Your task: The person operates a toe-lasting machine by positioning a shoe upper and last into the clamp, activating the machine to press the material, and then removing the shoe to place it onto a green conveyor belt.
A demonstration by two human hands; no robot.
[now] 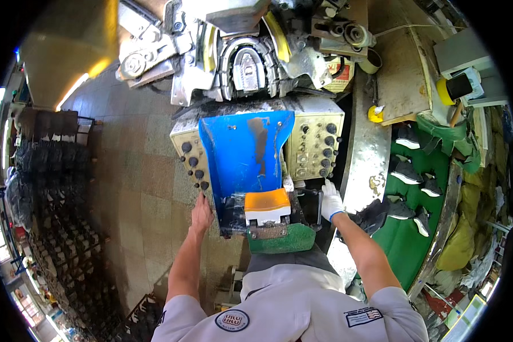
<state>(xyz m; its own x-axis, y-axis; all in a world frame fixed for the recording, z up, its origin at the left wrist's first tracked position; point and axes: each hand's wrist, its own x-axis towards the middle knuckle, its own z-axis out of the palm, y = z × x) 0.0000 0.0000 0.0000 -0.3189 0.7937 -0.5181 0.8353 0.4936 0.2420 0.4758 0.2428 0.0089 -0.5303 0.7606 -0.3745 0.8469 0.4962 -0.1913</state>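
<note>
In front of me stands a metal shoe-shaping machine (248, 71) with a U-shaped row of clamp pads around a central form. Below it, a blue sheet-metal tray (242, 148) slopes down between two cream control panels. My bare left hand (202, 214) reaches, fingers stretched, to the lowest black knobs of the left panel (189, 154); whether it touches them I cannot tell. My right hand (331, 200), in a white glove, is just under the right panel (312, 145), beside a dark metal handle (311, 199). Its fingers are extended, holding nothing visible.
An orange pad (267, 199) on a white block and a green plate (281, 238) stand close before my body. Right, several dark shoes with white soles (406, 170) lie on a green belt (402, 239). Racks of dark shoes (62, 228) line the left beyond a tiled floor (148, 188).
</note>
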